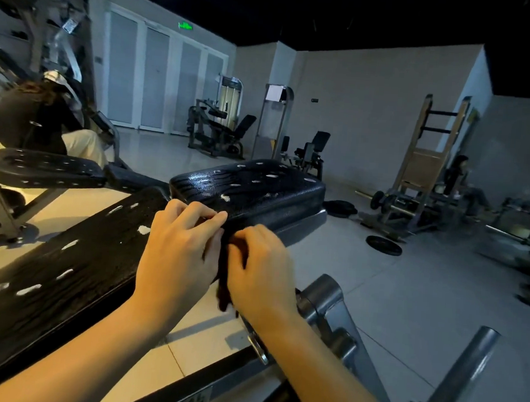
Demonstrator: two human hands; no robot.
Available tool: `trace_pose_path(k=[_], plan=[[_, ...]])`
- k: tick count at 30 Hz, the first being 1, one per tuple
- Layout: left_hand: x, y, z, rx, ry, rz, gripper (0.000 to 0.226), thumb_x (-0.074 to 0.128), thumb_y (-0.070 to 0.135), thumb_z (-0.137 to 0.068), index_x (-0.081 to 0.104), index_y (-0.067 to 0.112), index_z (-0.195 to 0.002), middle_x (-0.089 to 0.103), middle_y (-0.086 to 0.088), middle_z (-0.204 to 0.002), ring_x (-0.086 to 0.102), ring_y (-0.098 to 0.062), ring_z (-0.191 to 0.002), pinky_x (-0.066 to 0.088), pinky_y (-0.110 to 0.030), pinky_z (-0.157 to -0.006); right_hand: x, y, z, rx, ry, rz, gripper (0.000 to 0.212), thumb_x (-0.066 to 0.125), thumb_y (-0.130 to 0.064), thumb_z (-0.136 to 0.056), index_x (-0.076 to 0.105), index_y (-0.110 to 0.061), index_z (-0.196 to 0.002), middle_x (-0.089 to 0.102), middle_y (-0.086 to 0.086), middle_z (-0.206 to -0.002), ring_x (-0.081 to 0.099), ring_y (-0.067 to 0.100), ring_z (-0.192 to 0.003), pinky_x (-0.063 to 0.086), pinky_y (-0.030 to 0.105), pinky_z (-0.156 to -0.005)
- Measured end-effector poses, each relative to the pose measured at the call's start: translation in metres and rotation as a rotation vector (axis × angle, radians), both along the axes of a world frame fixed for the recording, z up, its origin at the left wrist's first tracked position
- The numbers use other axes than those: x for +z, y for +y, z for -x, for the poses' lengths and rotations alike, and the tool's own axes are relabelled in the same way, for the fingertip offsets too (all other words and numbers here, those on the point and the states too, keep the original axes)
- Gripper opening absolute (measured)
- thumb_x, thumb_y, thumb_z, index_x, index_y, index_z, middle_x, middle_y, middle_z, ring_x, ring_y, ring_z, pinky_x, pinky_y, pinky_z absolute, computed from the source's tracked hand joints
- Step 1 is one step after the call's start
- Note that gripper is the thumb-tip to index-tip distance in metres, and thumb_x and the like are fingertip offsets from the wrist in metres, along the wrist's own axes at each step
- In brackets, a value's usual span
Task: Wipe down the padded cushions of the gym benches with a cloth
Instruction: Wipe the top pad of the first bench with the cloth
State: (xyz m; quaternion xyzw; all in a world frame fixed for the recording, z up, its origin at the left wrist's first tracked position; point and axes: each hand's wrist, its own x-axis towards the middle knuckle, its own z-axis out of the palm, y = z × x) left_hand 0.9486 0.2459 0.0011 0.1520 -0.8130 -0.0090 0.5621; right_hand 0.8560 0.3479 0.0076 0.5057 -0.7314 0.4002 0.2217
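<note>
A dark cloth (224, 279) hangs between my two hands, just in front of the bench. My left hand (178, 254) pinches its upper edge with thumb and fingers. My right hand (262, 266) grips it from the right, fingers curled round the fabric. Behind them lies the black padded seat cushion (258, 187), worn with white tears. The long back cushion (64, 268) of the same bench runs toward me at the lower left, also cracked and torn.
A second padded bench (46, 166) stands at the left, with a seated person (28, 115) behind it. Steel frame tubes and a plate peg (462, 371) sit at the lower right. Weight plates (383, 245) lie on the floor; machines line the far wall.
</note>
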Motion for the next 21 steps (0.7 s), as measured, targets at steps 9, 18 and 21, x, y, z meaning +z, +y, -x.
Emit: trace_pose_path(k=[9,18,21], plan=[[0.0,0.001,0.001,0.019,-0.004,0.012,0.026,0.067,0.008,-0.092,0.074,0.003,-0.116,0.069,-0.009,-0.106,0.05,-0.025,-0.092,0.045,-0.042,-0.076,0.045,0.013,0.093,-0.324,-0.225,0.147,0.009,0.057,-0.019,-0.101,0.059,-0.025,-0.093,0.063,-0.008,-0.085,0.064,0.01,-0.073,0.061,0.037,-0.073],[-0.002,-0.002,0.0,0.032,0.006,0.042,0.026,0.068,0.009,-0.093,0.074,0.004,-0.117,0.069,-0.009,-0.105,0.05,-0.027,-0.089,0.043,-0.046,-0.073,0.042,0.013,0.073,-0.204,-0.075,0.015,0.008,0.057,-0.019,-0.102,0.063,-0.016,-0.105,0.059,-0.004,-0.099,0.061,0.012,-0.089,0.056,0.032,-0.087],[-0.002,-0.001,0.002,0.025,0.007,0.032,0.025,0.067,0.008,-0.093,0.074,0.003,-0.117,0.069,-0.009,-0.105,0.05,-0.026,-0.089,0.043,-0.045,-0.072,0.06,0.016,0.114,-0.416,-0.153,0.103,0.009,0.055,-0.018,-0.1,0.063,-0.014,-0.097,0.064,0.001,-0.091,0.065,0.019,-0.079,0.06,0.043,-0.076]])
